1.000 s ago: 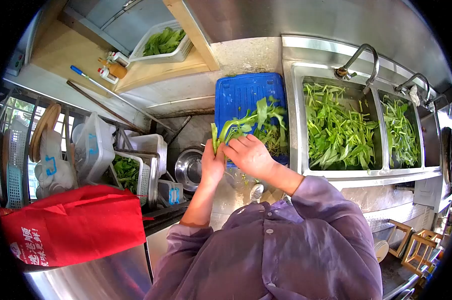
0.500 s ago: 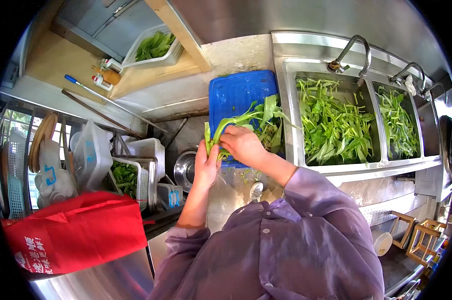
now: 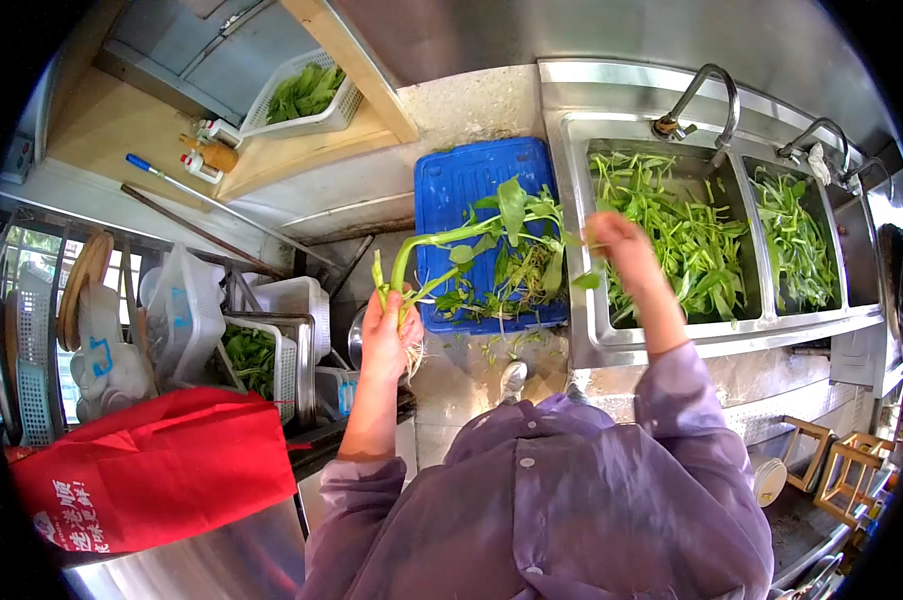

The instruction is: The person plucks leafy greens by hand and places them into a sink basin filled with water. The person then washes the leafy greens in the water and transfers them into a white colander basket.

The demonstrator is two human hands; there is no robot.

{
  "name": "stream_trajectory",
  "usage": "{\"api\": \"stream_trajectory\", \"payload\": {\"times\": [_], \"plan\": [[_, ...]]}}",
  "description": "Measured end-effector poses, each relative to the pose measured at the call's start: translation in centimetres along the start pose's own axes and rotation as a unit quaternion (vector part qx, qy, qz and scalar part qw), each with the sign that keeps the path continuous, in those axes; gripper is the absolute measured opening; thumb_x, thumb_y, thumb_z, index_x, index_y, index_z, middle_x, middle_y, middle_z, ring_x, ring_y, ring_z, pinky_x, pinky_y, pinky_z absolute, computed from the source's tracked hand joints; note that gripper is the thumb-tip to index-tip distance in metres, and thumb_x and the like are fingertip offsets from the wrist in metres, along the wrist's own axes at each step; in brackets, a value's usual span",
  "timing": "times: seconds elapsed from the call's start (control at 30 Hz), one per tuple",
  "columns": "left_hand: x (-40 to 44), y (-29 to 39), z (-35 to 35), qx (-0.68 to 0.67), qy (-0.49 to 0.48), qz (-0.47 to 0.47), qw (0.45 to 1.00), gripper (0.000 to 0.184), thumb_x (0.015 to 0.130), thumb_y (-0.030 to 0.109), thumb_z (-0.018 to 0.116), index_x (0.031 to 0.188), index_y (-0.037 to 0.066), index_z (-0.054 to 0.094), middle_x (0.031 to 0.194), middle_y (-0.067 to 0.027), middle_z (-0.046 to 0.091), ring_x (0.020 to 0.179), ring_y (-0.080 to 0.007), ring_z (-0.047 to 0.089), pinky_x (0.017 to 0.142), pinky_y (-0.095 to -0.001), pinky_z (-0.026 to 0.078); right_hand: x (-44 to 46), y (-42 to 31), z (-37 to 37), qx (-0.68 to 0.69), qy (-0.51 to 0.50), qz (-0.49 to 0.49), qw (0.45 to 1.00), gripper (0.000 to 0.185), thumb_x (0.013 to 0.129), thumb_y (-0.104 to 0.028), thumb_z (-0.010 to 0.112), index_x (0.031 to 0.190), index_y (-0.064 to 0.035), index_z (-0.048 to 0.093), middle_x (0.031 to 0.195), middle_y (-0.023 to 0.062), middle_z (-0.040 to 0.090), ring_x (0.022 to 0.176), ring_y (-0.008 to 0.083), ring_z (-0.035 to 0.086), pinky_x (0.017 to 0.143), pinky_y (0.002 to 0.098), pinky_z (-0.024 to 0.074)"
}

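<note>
Left hand (image 3: 379, 335) grip is pinching green stems (image 3: 399, 268); right hand (image 3: 626, 250) is hovering at its 2 o'clock, blurred, can't tell grip.

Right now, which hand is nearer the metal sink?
Right. The right hand appears over the left edge of the metal sink; the left hand, holding green stems, is well off to its left.

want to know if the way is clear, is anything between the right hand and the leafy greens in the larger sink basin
Nothing visible: the blurred right hand overlaps, in view, the left edge of the leafy greens, and the curved faucet stands apart, farther back. What the hand covers is hidden.
</note>
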State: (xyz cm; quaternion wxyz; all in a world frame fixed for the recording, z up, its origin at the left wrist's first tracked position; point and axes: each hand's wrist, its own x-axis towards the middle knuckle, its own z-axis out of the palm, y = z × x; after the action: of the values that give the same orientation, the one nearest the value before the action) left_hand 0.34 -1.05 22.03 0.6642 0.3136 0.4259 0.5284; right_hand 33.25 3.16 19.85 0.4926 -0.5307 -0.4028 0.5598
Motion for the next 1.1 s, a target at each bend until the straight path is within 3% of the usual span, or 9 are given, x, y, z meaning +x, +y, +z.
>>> {"api": "stream_trajectory", "payload": {"times": [0.1,0.17,0.23,0.37,0.43,0.5,0.8,1.03,1.1], "plan": [[-0.2,1.2,-0.9,-0.033,0.002,-0.019,0.999,0.024,0.089,0.027,0.043,0.1,0.006,0.047,0.052,0.0016,0.033,0.039,-0.0075,0.029,0.036,-0.0214,0.022,1.1,1.0,-7.6,-0.202,0.128,-0.062,0.969,0.02,0.084,-0.017,0.05,0.098,-0.0044,0.056,0.085,0.0037,0.06,0.074,0.0145,0.055,0.061,0.028,0.0443],[-0.6,2.3,-1.0,-0.017,-0.016,0.01,1.0,0.028,0.088,0.029,0.045,0.1,0.004,0.049,0.052,0.0015,0.034,0.036,-0.007,0.026,0.036,-0.0219,0.022,0.3,1.7,-9.1,-0.554,0.289,-0.124,0.77,0.019,0.081,-0.012,0.052,0.097,-0.0041,0.055,0.088,0.0103,0.058,0.077,0.025,0.057,0.065,0.0347,0.0461],[-1.2,3.9,-0.4,-0.028,-0.009,-0.007,1.0,0.024,0.087,0.027,0.047,0.098,0.005,0.049,0.052,0.0024,0.033,0.039,-0.0065,0.028,0.037,-0.0205,0.021,0.0,1.1,-9.0,-0.507,0.294,-0.182,0.79,0.019,0.078,-0.009,0.053,0.096,-0.0055,0.056,0.091,0.0139,0.056,0.081,0.0318,0.055,0.069,0.0386,0.046],[-1.6,6.2,0.0,-0.035,-0.034,0.004,0.999,0.029,0.088,0.029,0.044,0.1,0.003,0.049,0.049,0.002,0.032,0.035,-0.0068,0.025,0.036,-0.0218,0.021,-1.1,-1.2,-3.2,-0.413,0.159,-0.343,0.829,0.013,0.076,-0.005,0.054,0.087,-0.0044,0.059,0.084,0.0124,0.059,0.076,0.0271,0.057,0.068,0.0346,0.0458],[-1.6,6.8,0.2,-0.052,-0.048,0.0,0.998,0.029,0.089,0.028,0.042,0.101,0.003,0.048,0.049,0.0019,0.031,0.035,-0.0069,0.024,0.036,-0.0226,0.02,-1.0,-0.8,-0.4,-0.424,0.083,-0.445,0.785,0.022,0.067,-0.002,0.055,0.089,-0.0045,0.059,0.073,0.0115,0.054,0.067,0.0298,0.052,0.059,0.0388,0.0428],[-1.5,7.0,0.5,-0.068,-0.084,-0.006,0.994,0.029,0.089,0.028,0.04,0.102,0.003,0.048,0.048,0.0019,0.03,0.034,-0.0067,0.024,0.035,-0.0223,0.02,-1.4,-1.0,1.5,-0.497,0.093,-0.419,0.754,0.012,0.061,-0.005,0.056,0.072,-0.0041,0.051,0.075,0.0094,0.047,0.073,0.026,0.049,0.062,0.036,0.0395],[-0.1,5.5,3.2,-0.071,-0.11,-0.067,0.989,0.029,0.091,0.026,0.037,0.101,0.002,0.048,0.048,0.0023,0.03,0.033,-0.0061,0.024,0.035,-0.0215,0.019,-0.7,-2.4,-2.5,-0.645,0.139,-0.408,0.631,0.021,0.064,-0.012,0.049,0.081,-0.0011,0.053,0.091,0.012,0.052,0.077,0.0232,0.048,0.066,0.0316,0.041],[1.9,4.2,5.3,-0.039,-0.165,-0.102,0.98,0.027,0.09,0.025,0.039,0.1,0.001,0.048,0.05,0.002,0.032,0.034,-0.006,0.025,0.037,-0.0215,0.02,0.0,-0.4,-5.8,-0.474,0.098,-0.381,0.788,0.03,0.069,-0.003,0.051,0.099,-0.0016,0.052,0.088,0.0129,0.051,0.084,0.0334,0.05,0.066,0.0396,0.0443],[2.5,3.6,5.4,-0.038,-0.178,-0.108,0.977,0.026,0.09,0.025,0.04,0.099,0.002,0.048,0.05,0.002,0.032,0.034,-0.006,0.025,0.037,-0.0212,0.02,0.3,-0.5,-7.5,-0.399,0.041,-0.218,0.89,0.028,0.073,-0.007,0.053,0.1,-0.0007,0.051,0.096,0.0147,0.052,0.093,0.0369,0.049,0.072,0.0407,0.0445]]}}
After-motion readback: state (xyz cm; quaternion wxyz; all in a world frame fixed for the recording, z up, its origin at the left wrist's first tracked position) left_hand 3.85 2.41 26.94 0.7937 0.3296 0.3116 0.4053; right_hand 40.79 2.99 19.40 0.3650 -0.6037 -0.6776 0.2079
